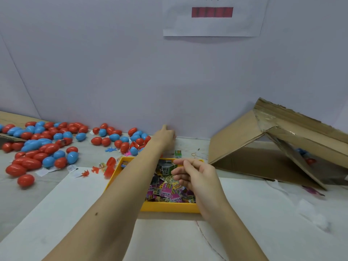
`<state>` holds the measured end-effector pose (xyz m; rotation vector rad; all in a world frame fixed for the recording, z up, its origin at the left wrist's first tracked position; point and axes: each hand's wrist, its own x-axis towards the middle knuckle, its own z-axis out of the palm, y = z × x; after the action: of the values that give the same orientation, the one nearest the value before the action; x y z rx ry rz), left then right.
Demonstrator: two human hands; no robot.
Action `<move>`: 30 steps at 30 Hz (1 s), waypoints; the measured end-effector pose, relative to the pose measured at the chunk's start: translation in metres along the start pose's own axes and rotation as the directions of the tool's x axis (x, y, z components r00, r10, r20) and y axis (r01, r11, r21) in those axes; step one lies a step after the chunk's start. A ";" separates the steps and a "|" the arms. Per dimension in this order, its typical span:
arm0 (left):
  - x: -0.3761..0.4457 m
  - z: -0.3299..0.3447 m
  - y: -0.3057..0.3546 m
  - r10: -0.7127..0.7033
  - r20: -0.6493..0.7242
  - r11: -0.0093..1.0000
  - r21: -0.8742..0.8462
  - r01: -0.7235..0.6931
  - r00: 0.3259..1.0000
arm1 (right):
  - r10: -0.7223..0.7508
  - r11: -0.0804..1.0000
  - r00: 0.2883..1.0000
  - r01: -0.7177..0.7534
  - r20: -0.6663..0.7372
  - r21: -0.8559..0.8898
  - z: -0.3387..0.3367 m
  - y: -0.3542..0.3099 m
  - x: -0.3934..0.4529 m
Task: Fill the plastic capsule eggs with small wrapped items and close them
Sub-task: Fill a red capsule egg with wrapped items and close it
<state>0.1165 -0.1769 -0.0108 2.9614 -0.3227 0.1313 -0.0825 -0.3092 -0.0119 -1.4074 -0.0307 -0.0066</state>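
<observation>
Backdrop: smooth pale wall (113,72), marbled table (282,213)
Eggs (47,146): glossy red, blue
Tray (169,208): yellow, crinkly packets (169,191)
Left hand (165,135): grip unclear
Right hand (195,176): loosely spread

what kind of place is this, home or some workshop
Probably a small hand-packing workstation, not a home table. A heap of red and blue capsule eggs lies loose on the table, a yellow tray holds wrapped packets, and a taped cardboard box sits tipped nearby.

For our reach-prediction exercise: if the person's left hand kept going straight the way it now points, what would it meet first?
Most likely the pale wall. The left hand reaches past the yellow tray, one finger extended toward the wall's base, with nothing visible between; depth is unclear, so it may already be touching.
</observation>
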 end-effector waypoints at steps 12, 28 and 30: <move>-0.128 -0.034 0.009 0.115 -0.363 0.885 -0.386 -0.261 0.925 | 0.023 1.000 1.000 -0.023 -0.018 0.010 0.001 -0.007 -0.006; -0.228 -0.014 0.003 0.104 -0.464 0.581 -0.690 -0.433 0.880 | -0.154 0.924 0.963 0.219 0.219 -0.312 0.006 -0.002 -0.015; -0.231 -0.015 0.004 0.130 -0.472 0.570 -0.684 -0.455 0.872 | -0.141 0.916 0.957 0.223 0.254 -0.333 0.005 -0.002 -0.015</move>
<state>-0.1100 -0.1307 -0.0194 1.9179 -0.6372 0.4606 -0.0976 -0.3047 -0.0095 -1.7626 -0.3674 -0.0085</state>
